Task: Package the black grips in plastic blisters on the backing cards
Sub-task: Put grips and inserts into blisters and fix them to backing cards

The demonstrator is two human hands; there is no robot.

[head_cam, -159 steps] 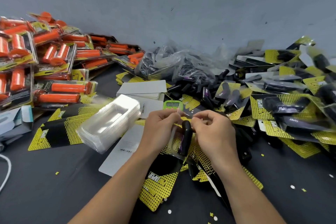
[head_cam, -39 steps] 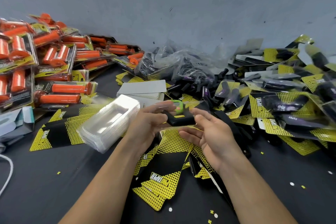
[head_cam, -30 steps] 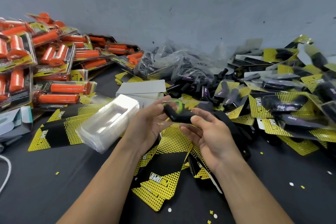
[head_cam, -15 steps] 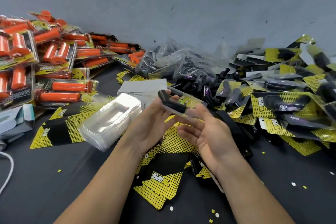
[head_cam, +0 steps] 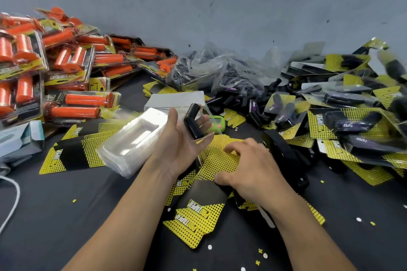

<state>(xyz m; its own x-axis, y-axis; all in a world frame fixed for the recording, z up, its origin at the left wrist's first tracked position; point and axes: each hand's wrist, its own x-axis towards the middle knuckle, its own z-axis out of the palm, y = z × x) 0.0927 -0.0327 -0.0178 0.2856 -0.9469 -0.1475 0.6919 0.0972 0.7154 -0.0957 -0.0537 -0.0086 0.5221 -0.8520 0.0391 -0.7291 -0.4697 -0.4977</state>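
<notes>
At centre frame the left hand [head_cam: 178, 145] lies palm up, its fingers half curled round a black grip [head_cam: 192, 121] that seems to sit in a clear blister [head_cam: 202, 112]. The grip's long axis runs nearly straight up the frame. Just right of it and lower, the right hand [head_cam: 253, 169] grips the top backing card [head_cam: 218, 156] with bent fingers, thumb at the near edge. The card stretches from lower left to upper right, so the grip probably needs turning to match it.

Bare left hand [head_cam: 176, 149], right hand [head_cam: 251, 167]
</notes>
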